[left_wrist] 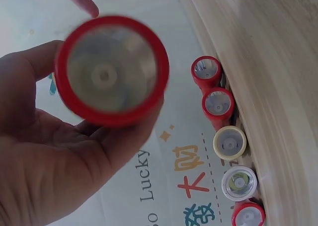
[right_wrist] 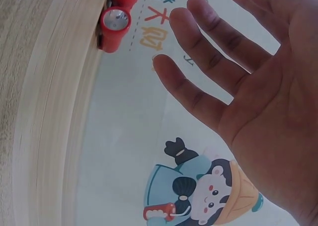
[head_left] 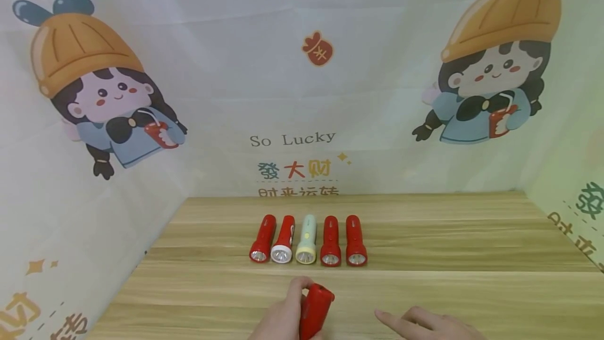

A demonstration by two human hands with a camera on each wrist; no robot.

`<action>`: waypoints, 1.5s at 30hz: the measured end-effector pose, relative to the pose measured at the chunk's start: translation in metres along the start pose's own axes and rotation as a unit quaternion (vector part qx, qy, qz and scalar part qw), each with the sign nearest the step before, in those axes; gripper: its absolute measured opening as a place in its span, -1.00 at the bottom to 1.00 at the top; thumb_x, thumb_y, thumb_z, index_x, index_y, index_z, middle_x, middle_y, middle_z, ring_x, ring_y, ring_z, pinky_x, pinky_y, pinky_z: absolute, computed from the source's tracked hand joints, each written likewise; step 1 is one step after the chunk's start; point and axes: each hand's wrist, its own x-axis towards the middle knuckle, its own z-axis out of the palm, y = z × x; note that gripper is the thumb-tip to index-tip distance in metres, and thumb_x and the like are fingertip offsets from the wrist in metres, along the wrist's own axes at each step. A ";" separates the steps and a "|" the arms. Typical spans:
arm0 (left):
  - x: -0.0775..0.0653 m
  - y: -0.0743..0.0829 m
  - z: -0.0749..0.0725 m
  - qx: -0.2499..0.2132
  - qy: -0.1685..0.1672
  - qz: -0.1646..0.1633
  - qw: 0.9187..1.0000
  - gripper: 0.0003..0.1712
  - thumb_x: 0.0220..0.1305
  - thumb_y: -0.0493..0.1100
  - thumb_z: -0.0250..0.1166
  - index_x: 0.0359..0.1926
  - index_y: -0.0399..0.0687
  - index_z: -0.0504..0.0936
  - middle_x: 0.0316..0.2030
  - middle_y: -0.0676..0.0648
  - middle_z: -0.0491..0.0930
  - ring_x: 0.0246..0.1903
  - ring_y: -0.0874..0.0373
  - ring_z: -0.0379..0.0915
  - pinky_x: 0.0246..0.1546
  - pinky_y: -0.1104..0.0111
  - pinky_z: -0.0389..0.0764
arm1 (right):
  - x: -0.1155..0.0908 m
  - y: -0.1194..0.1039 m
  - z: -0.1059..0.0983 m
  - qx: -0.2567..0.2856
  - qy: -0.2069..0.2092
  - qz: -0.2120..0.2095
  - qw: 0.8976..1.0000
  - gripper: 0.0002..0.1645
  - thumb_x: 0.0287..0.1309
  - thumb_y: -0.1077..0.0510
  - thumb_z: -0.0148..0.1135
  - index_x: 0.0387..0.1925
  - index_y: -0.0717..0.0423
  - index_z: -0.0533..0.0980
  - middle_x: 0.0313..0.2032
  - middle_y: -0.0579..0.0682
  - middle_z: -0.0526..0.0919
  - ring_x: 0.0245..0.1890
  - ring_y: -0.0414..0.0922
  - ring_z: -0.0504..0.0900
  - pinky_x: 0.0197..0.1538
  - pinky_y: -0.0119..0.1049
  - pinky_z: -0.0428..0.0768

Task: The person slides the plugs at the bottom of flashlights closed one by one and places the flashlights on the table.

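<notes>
A red flashlight point(head_left: 315, 310) is in my left hand point(head_left: 282, 316), which grips it by the body near the front of the table. Its round lens and red rim point(left_wrist: 112, 117) face the left wrist camera, with fingers and thumb wrapped behind. To the right, my right hand point(head_left: 427, 324) holds nothing; its fingers are spread and relaxed in the right wrist view. Farther back lies a row of flashlights, lenses toward me: a red one point(head_left: 265, 237), a red one with a white head point(head_left: 284, 239), a pale green one point(head_left: 306, 239) and two red ones, the rightmost point(head_left: 355, 240) included.
The wooden table point(head_left: 448, 240) reaches back to a printed cloth backdrop point(head_left: 377, 119) with cartoon figures and lettering. More of this cloth hangs along the left and right sides. The flashlight row lies between my hands and the back edge.
</notes>
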 end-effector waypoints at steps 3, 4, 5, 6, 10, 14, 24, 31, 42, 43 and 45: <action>0.004 0.006 0.001 0.011 -0.008 0.004 1.000 -0.19 0.15 -0.26 0.54 0.34 -0.15 0.31 -0.16 -0.10 0.65 -0.23 0.05 0.55 -0.12 -0.09 0.75 | -0.001 -0.001 -0.001 -0.004 0.012 -0.013 1.000 -0.32 0.35 -0.26 0.39 0.42 -0.21 0.55 -0.23 -0.31 0.63 -0.40 -0.61 0.37 -0.42 -0.74 0.34; 0.006 0.009 0.001 0.011 -0.012 0.006 1.000 -0.19 0.16 -0.24 0.54 0.34 -0.15 0.31 -0.15 -0.10 0.65 -0.23 0.06 0.56 -0.12 -0.08 0.76 | -0.001 -0.002 -0.002 -0.006 0.016 -0.021 1.000 -0.33 0.36 -0.27 0.38 0.42 -0.20 0.55 -0.23 -0.31 0.62 -0.40 -0.61 0.37 -0.42 -0.76 0.34; 0.008 0.013 0.001 0.011 -0.015 0.007 1.000 -0.18 0.16 -0.21 0.53 0.37 -0.15 0.31 -0.16 -0.10 0.65 -0.24 0.05 0.57 -0.13 -0.06 0.77 | -0.001 -0.002 -0.003 -0.015 0.023 -0.037 0.999 -0.33 0.37 -0.27 0.37 0.42 -0.18 0.56 -0.23 -0.31 0.62 -0.39 -0.60 0.38 -0.41 -0.77 0.33; 0.010 0.018 0.000 0.012 -0.015 0.008 1.000 -0.17 0.18 -0.18 0.52 0.39 -0.16 0.31 -0.15 -0.09 0.65 -0.23 0.06 0.57 -0.14 -0.03 0.77 | 0.000 -0.003 -0.004 -0.029 0.033 -0.056 0.997 -0.33 0.38 -0.28 0.35 0.41 -0.16 0.56 -0.22 -0.31 0.62 -0.37 -0.59 0.40 -0.40 -0.79 0.33; 0.021 0.043 -0.003 0.033 0.007 0.034 0.999 -0.16 0.22 -0.09 0.50 0.44 -0.17 0.33 -0.18 -0.06 0.64 -0.29 0.10 0.58 -0.27 0.12 0.79 | 0.005 -0.007 -0.010 -0.113 0.081 -0.150 0.979 -0.40 0.44 -0.31 0.26 0.38 -0.23 0.59 -0.13 -0.28 0.69 -0.29 -0.49 0.51 -0.36 -0.80 0.37; 0.044 0.073 -0.005 0.118 0.067 0.072 0.988 -0.25 0.22 -0.04 0.47 0.34 -0.22 0.44 -0.32 -0.05 0.64 -0.47 0.16 0.55 -0.47 0.33 0.70 | 0.009 -0.011 -0.011 -0.151 0.121 -0.180 0.965 -0.46 0.46 -0.29 0.24 0.32 -0.22 0.63 -0.19 -0.27 0.70 -0.31 -0.45 0.52 -0.37 -0.80 0.36; 0.150 0.117 0.015 0.268 0.090 0.080 0.956 -0.58 0.29 0.11 0.42 -0.57 0.09 0.48 -0.62 0.08 0.45 -0.57 0.18 0.38 -0.57 0.37 0.39 | 0.001 -0.005 -0.007 -0.101 0.145 -0.158 0.972 -0.52 0.46 -0.18 0.30 0.27 -0.11 0.66 -0.26 -0.32 0.58 -0.36 -0.54 0.43 -0.39 -0.80 0.27; 0.200 0.125 0.043 0.371 0.089 0.029 0.924 -0.56 0.31 0.10 0.33 -0.64 0.11 0.45 -0.62 0.11 0.43 -0.56 0.19 0.38 -0.58 0.29 0.42 | -0.007 -0.001 -0.006 -0.070 0.161 -0.139 0.975 -0.55 0.43 -0.10 0.36 0.27 -0.13 0.65 -0.28 -0.33 0.56 -0.37 -0.55 0.45 -0.36 -0.79 0.32; 0.229 0.116 0.079 0.464 0.079 -0.023 0.882 -0.68 0.31 0.14 0.31 -0.52 0.15 0.61 -0.47 0.14 0.64 -0.51 0.21 0.48 -0.44 0.22 0.55 | -0.020 0.004 -0.008 -0.050 0.144 -0.090 0.984 -0.48 0.32 -0.11 0.47 0.27 -0.18 0.66 -0.27 -0.36 0.55 -0.40 -0.60 0.38 -0.36 -0.81 0.28; 0.230 0.115 0.079 0.468 0.075 -0.027 0.880 -0.69 0.31 0.14 0.32 -0.50 0.14 0.62 -0.47 0.14 0.64 -0.51 0.20 0.48 -0.44 0.21 0.57 | -0.020 0.003 -0.009 -0.050 0.149 -0.092 0.983 -0.48 0.31 -0.10 0.48 0.26 -0.18 0.66 -0.27 -0.36 0.56 -0.39 -0.60 0.40 -0.35 -0.81 0.29; 0.231 0.114 0.080 0.473 0.070 -0.035 0.877 -0.71 0.32 0.13 0.32 -0.47 0.14 0.63 -0.46 0.14 0.61 -0.52 0.19 0.48 -0.44 0.20 0.58 | -0.021 0.004 -0.010 -0.047 0.148 -0.093 0.983 -0.44 0.25 -0.08 0.53 0.26 -0.16 0.66 -0.27 -0.34 0.58 -0.39 -0.60 0.41 -0.37 -0.79 0.32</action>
